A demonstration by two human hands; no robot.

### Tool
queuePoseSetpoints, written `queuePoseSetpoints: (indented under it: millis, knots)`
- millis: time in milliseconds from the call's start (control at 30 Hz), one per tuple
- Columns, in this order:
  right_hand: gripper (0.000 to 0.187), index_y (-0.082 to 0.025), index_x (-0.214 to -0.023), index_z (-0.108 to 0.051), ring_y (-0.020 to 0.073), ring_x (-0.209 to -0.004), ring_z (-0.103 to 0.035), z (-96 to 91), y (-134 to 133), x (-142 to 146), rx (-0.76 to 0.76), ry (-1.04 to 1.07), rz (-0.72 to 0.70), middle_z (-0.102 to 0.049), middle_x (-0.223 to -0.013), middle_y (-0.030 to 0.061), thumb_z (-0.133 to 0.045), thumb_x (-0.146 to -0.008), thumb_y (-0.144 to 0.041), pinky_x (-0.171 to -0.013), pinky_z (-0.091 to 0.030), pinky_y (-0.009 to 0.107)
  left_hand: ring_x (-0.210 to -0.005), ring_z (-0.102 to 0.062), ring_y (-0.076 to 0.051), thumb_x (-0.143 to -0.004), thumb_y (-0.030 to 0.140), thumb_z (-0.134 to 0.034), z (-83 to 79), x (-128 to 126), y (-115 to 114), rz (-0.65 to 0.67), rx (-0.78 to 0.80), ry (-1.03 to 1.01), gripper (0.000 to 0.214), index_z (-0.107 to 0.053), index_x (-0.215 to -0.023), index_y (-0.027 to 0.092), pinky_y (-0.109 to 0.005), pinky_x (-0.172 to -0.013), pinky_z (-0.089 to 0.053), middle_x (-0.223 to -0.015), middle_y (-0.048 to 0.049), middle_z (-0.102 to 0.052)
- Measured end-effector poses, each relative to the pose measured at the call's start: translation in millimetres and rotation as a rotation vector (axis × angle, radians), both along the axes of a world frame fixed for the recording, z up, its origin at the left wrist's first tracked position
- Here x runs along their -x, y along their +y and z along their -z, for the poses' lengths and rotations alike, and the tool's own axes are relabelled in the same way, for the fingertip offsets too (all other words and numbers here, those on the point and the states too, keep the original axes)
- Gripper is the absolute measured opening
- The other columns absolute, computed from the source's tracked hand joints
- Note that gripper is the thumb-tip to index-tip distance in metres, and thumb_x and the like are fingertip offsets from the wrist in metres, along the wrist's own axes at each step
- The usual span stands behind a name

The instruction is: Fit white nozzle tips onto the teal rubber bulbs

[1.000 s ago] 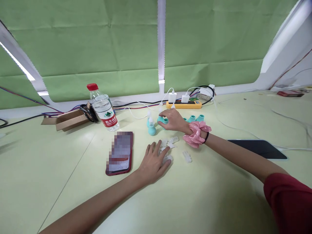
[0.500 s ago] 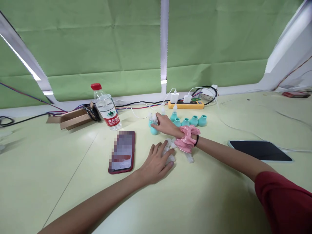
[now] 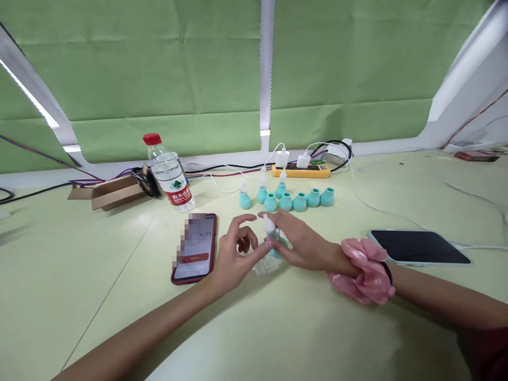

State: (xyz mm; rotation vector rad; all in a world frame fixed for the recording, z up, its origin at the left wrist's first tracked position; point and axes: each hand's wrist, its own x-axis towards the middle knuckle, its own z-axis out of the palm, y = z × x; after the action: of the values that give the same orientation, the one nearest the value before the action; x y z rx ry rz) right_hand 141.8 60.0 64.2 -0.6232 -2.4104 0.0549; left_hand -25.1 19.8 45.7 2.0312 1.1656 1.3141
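My right hand [image 3: 305, 243] is closed around a small teal bulb syringe whose clear nozzle [image 3: 269, 224] points up. Facing it, my left hand [image 3: 234, 251] has its fingers curved and apart, with the thumb tip close to the bulb; whether it touches I cannot tell. Loose translucent plastic pieces [image 3: 264, 266] lie on the table under the hands, partly hidden. Behind stand three teal bulbs fitted with clear nozzles, one of them the leftmost bulb [image 3: 245, 200]. Beside them is a row of several teal bulbs [image 3: 299, 202] with bare, open necks.
A water bottle [image 3: 172, 180] and a cardboard box [image 3: 119, 193] stand at the back left. One phone [image 3: 194, 248] lies left of my hands, another phone [image 3: 418, 246] to the right. A yellow power strip [image 3: 301, 171] with chargers and cables runs along the wall.
My right hand has come back from the bulbs toward me with one nozzle-fitted bulb. My left hand has lifted off the loose plastic pieces and turned toward that bulb.
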Motion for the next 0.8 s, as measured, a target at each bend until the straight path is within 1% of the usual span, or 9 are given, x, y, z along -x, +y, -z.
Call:
queuePoseSetpoints:
  millis: [100, 167, 233, 333, 467, 567, 667, 733, 800]
  knots:
    - [0.041, -0.011, -0.121, -0.026, 0.0204, -0.079, -0.044, 8.2, -13, -5, -0.083, -0.115, -0.021, -0.053, -0.093, 0.0121, -0.036, -0.083, -0.022, -0.067, -0.041, 0.036, -0.052, -0.042, -0.006, -0.073, 0.031, -0.054, -12.6, -6, -3, 0.020, 0.140, 0.010, 0.017, -0.051, -0.080, 0.016, -0.018, -0.047, -0.035, -0.058, 0.0034, -0.047]
    - [0.043, -0.012, -0.122, -0.023, 0.0203, -0.078, -0.044, 11.7, -16, -7, -0.102, -0.100, -0.011, -0.054, -0.091, 0.0111, -0.037, -0.083, -0.023, -0.066, -0.041, 0.036, -0.055, -0.045, -0.007, -0.072, 0.031, -0.054, -19.0, -10, -6, 0.014, 0.181, -0.005, 0.016, -0.053, -0.072, 0.015, -0.017, -0.048, -0.038, -0.060, 0.0022, -0.050]
    - [0.044, -0.013, -0.121, -0.025, 0.0189, -0.077, -0.044, 13.1, -17, -8, -0.071, -0.027, -0.018, -0.053, -0.088, 0.0098, -0.041, -0.081, -0.025, -0.066, -0.042, 0.035, -0.057, -0.048, -0.007, -0.073, 0.031, -0.054, -23.3, -13, -8, 0.020, 0.242, -0.080, 0.017, -0.054, -0.071, 0.014, -0.018, -0.048, -0.041, -0.063, 0.0012, -0.052]
    - [0.042, -0.013, -0.115, -0.033, 0.0159, -0.077, -0.047, 12.6, -15, -11, 0.090, 0.125, -0.033, -0.053, -0.087, 0.0083, -0.047, -0.078, -0.028, -0.067, -0.043, 0.030, -0.059, -0.053, -0.009, -0.072, 0.030, -0.055, -26.5, -14, -8, 0.060, 0.343, -0.290, 0.017, -0.056, -0.077, 0.014, -0.021, -0.052, -0.048, -0.068, -0.0005, -0.056]
    - [0.022, -0.017, -0.098, -0.047, 0.0117, -0.074, -0.052, 11.0, -12, -14, 0.343, 0.172, -0.037, -0.057, -0.086, 0.0042, -0.046, -0.079, -0.027, -0.066, -0.042, 0.024, -0.062, -0.057, -0.012, -0.069, 0.030, -0.058, -27.7, -11, -3, 0.049, 0.408, -0.453, 0.027, -0.059, -0.089, 0.013, -0.028, -0.061, -0.053, -0.069, -0.0012, -0.061]
    - [0.018, -0.018, -0.095, -0.051, 0.0118, -0.078, -0.054, 9.7, -9, -14, 0.395, 0.191, 0.002, -0.060, -0.090, 0.0034, -0.046, -0.080, -0.027, -0.071, -0.041, 0.023, -0.065, -0.060, -0.014, -0.066, 0.030, -0.061, -26.4, -9, 2, -0.013, 0.418, -0.426, 0.029, -0.062, -0.089, 0.012, -0.029, -0.065, -0.054, -0.075, -0.0031, -0.065]
    - [0.018, -0.019, -0.093, -0.053, 0.0125, -0.079, -0.054, 6.4, -7, -15, 0.412, 0.124, 0.054, -0.060, -0.091, 0.0029, -0.044, -0.080, -0.026, -0.072, -0.040, 0.024, -0.065, -0.061, -0.015, -0.065, 0.029, -0.063, -20.8, -6, 7, -0.093, 0.365, -0.355, 0.029, -0.064, -0.087, 0.011, -0.027, -0.063, -0.054, -0.078, -0.0048, -0.066]
    - [0.017, -0.019, -0.090, -0.055, 0.0134, -0.076, -0.055, 4.0, -6, -16, 0.411, 0.048, 0.111, -0.061, -0.087, 0.0027, -0.043, -0.080, -0.027, -0.068, -0.040, 0.025, -0.066, -0.062, -0.016, -0.065, 0.029, -0.063, -14.3, -4, 11, -0.142, 0.303, -0.294, 0.028, -0.065, -0.086, 0.011, -0.027, -0.061, -0.054, -0.080, -0.0058, -0.067]
    - [0.017, -0.019, -0.085, -0.057, 0.0141, -0.071, -0.055, 2.7, -5, -17, 0.407, -0.034, 0.180, -0.062, -0.080, 0.0024, -0.043, -0.079, -0.027, -0.064, -0.039, 0.025, -0.070, -0.063, -0.018, -0.066, 0.027, -0.062, -7.0, -2, 15, -0.177, 0.174, -0.199, 0.023, -0.066, -0.084, 0.013, -0.027, -0.061, -0.054, -0.084, -0.0064, -0.067]
